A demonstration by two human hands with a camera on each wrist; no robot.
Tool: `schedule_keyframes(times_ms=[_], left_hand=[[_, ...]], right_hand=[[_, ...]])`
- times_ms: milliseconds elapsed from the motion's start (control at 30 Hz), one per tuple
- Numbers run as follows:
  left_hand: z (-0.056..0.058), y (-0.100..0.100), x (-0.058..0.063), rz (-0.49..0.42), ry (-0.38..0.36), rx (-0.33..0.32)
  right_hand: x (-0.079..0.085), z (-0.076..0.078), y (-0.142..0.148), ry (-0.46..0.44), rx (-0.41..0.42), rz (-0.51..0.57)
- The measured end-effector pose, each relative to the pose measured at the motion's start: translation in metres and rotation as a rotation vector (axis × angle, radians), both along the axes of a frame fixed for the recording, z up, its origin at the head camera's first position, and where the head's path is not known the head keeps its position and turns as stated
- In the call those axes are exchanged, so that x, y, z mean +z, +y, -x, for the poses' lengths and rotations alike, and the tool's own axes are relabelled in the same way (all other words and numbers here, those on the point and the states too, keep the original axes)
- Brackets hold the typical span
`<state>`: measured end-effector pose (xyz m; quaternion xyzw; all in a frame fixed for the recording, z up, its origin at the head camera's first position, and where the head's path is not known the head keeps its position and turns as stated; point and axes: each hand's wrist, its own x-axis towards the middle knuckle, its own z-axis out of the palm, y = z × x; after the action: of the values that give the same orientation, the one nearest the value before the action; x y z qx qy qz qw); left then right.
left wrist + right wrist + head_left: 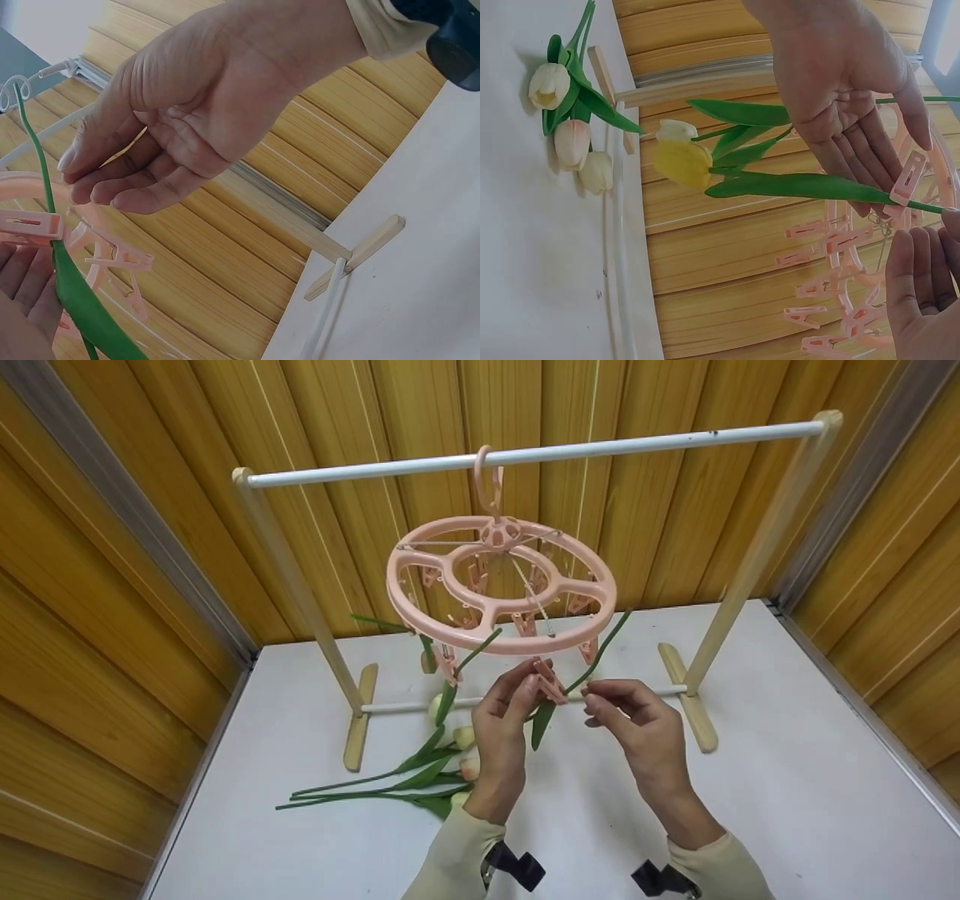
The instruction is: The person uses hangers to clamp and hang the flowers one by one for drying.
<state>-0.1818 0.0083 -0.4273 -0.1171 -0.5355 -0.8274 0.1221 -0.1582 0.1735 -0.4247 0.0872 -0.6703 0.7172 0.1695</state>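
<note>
My left hand (506,727) pinches a pink clothespin (550,682) near the front rim of a round pink hanging dryer (442,631). The clothespin's jaws stand around the green stem of an artificial tulip, whose yellow bloom (682,165) hangs downward in the right wrist view. In the head view that bloom is hidden, though its leaf (541,724) shows. Just right of the stem is my right hand (645,727), fingers bent, thumb near the index finger, nothing visible between them. A second tulip with a white bloom (676,131) hangs to the left.
A wooden rack with a white top bar (637,448) carries the dryer by its hook. Other pink clothespins (806,316) dangle from it. Several loose tulips (420,780) lie on the white table (315,855). Yellow wood-look panels (420,427) stand behind.
</note>
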Motion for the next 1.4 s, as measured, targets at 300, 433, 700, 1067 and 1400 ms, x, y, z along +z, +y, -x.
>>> schedule_keyframes(times_ms=[300,433,700,1067,1400], left_hand=[[0.0,-0.002,-0.002,-0.047,-0.017,0.015],[0.0,-0.002,-0.002,-0.023,-0.036,0.036],[0.0,-0.004,-0.004,-0.017,-0.062,0.069],[0.0,-0.006,-0.008,-0.013,-0.07,0.09],[-0.001,-0.01,-0.011,0.006,-0.096,0.131]], right_hand=[[-0.005,0.006,0.001,-0.022,-0.01,-0.003],[-0.008,0.008,0.001,-0.035,-0.013,-0.006],[-0.011,0.011,0.004,-0.057,-0.022,-0.01],[-0.013,0.013,0.007,-0.072,-0.037,-0.012],[-0.015,0.015,0.009,-0.079,-0.055,-0.001]])
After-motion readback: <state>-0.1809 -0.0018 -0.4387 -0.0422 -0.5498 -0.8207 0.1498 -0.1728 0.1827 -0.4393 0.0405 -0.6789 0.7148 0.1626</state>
